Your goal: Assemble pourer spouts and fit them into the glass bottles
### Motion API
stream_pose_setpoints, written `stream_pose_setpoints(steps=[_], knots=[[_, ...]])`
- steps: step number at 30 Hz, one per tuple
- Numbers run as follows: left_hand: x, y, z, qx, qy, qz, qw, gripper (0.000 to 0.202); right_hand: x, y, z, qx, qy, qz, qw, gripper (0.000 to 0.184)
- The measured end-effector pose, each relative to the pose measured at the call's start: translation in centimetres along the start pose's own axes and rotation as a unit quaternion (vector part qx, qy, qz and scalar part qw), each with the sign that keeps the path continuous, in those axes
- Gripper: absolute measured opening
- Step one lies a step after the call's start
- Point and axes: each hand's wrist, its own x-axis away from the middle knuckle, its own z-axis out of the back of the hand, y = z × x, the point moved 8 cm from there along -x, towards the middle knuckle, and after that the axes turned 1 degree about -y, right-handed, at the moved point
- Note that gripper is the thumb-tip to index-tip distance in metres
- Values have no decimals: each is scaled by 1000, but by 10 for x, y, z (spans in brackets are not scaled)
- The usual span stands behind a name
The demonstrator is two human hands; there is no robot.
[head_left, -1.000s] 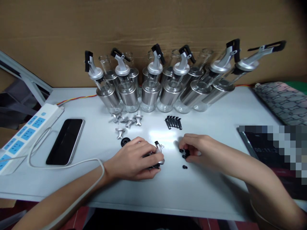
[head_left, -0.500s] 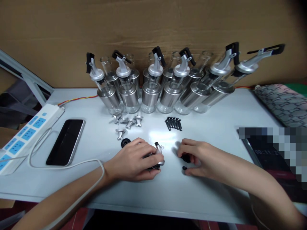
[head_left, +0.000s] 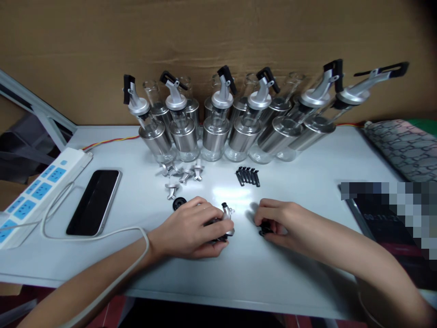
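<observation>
My left hand rests low over the table, its fingers curled round a silver pour spout with a black tip; dark parts show beneath the palm, mostly hidden. A black ring-shaped part lies just behind that hand. To the right, my right hand has its fingers and thumb closed round small black parts at the table surface; their exact shape is hidden. Behind the hands lie loose silver spouts on the left and a row of small black levers near the middle.
Several glass-and-steel bottles with pourer tops stand along the back, with more open-necked bottles behind. A power strip, a phone and a white cable are at left. A dark-screened device and a patterned cushion sit at right.
My right thumb has drawn in toward the fingers, bringing a small black piece together with the other black parts there. The left hand keeps its hold on the spout.
</observation>
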Motion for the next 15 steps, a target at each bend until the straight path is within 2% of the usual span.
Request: stream_pose_setpoints(steps=[6, 9, 15], knots=[[0, 0, 0, 0, 2, -1, 1000, 16, 1, 6, 1, 1, 3, -31, 1000, 14], [0, 0, 1, 1, 5, 0, 1000, 15, 1, 7, 2, -16, 17, -52, 998, 18], [-1, 0, 1, 2, 5, -2, 1000, 15, -1, 0, 2, -16, 18, -38, 999, 6]])
